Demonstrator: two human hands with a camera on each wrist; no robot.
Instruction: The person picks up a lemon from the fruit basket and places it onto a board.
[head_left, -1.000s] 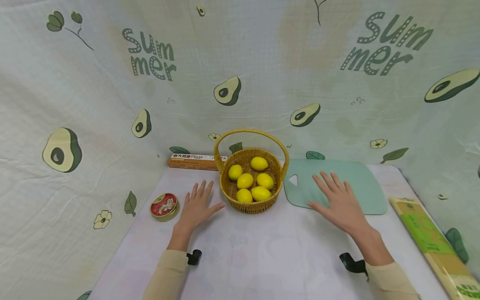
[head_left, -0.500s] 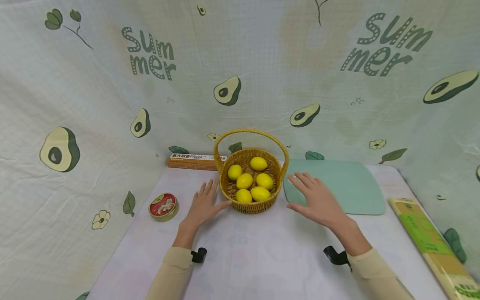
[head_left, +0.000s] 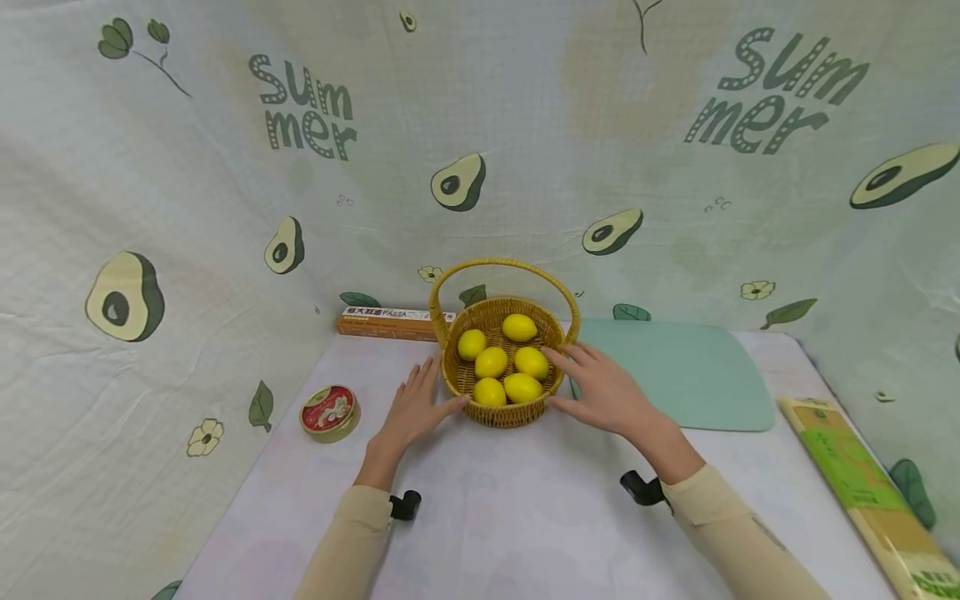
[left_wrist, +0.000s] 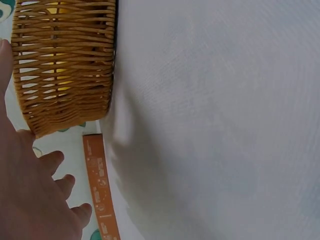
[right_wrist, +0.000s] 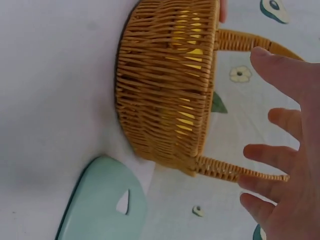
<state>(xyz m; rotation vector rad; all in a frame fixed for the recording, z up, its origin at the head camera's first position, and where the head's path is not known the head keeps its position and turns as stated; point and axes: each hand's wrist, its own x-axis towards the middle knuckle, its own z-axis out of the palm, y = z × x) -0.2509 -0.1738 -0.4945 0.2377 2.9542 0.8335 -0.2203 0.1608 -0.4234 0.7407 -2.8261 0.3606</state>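
A yellow wicker basket [head_left: 506, 417] with a tall arched handle [head_left: 498, 262] stands upright and holds several lemons [head_left: 491, 362]. At its left side is my left hand [head_left: 411, 412], fingers spread, thumb by the front rim. The left wrist view shows that hand [left_wrist: 30, 185] close against the basket wall [left_wrist: 70, 65]; whether it touches is unclear. Over by the right rim, my right hand [head_left: 603, 392] extends with parted fingers and grips nothing. From the right wrist, a gap appears between the hand [right_wrist: 292, 145] and the basket side [right_wrist: 160, 85].
A light green cutting board [head_left: 690, 375] lies right of the basket, partly behind my right hand. Farther right lies a long packet [head_left: 862, 483]. A pasta box [head_left: 386, 325] sits behind on the left. A round red-topped tin [head_left: 330, 412] rests left of my left hand.
My right hand has swung left from above the cutting board to the basket's right rim. My left hand has shifted right, closer to the basket. The basket has stayed in place.
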